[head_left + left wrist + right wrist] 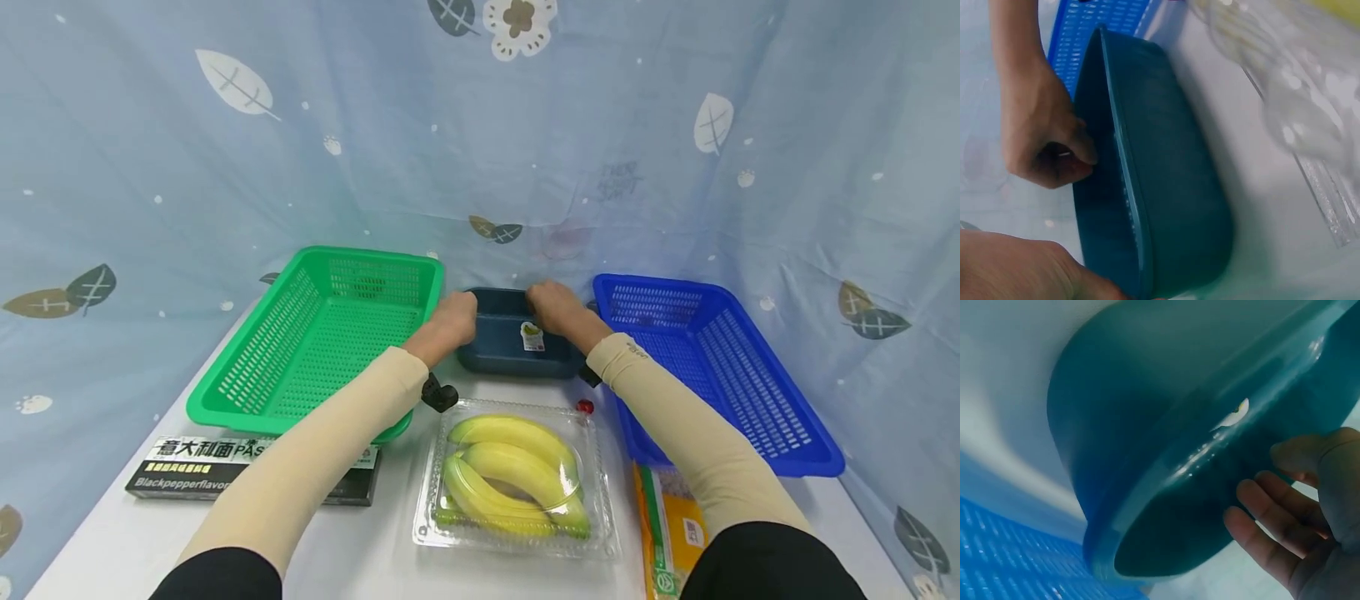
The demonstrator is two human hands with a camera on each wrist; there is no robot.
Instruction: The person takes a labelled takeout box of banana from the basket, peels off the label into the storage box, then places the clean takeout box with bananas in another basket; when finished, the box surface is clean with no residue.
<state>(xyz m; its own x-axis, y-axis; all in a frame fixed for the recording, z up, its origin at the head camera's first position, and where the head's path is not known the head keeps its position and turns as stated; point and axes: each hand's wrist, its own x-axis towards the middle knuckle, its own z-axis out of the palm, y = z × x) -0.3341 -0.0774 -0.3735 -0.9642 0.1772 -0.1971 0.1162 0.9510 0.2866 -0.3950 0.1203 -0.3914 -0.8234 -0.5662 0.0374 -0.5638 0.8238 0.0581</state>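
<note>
A dark teal plastic basin [517,365] stands at the back of the table, between a green basket [311,418] and a blue basket [806,450]. A small label [532,337] shows inside it. My left hand [450,323] grips the basin's left end at the rim; its fingertips are mostly hidden in the left wrist view. Over the basin's right back side is my right hand [558,310]. In the right wrist view its fingers [1282,525] are loosely bent by the basin's opening, with nothing visible between them and the thumb.
Nearer me lies a clear plastic box [512,533] with bananas [517,462] inside. A small red round thing [585,407] sits at its back right corner. A black pasta box [187,471] is at front left, an orange packet [686,525] at front right. A patterned curtain [480,125] hangs behind.
</note>
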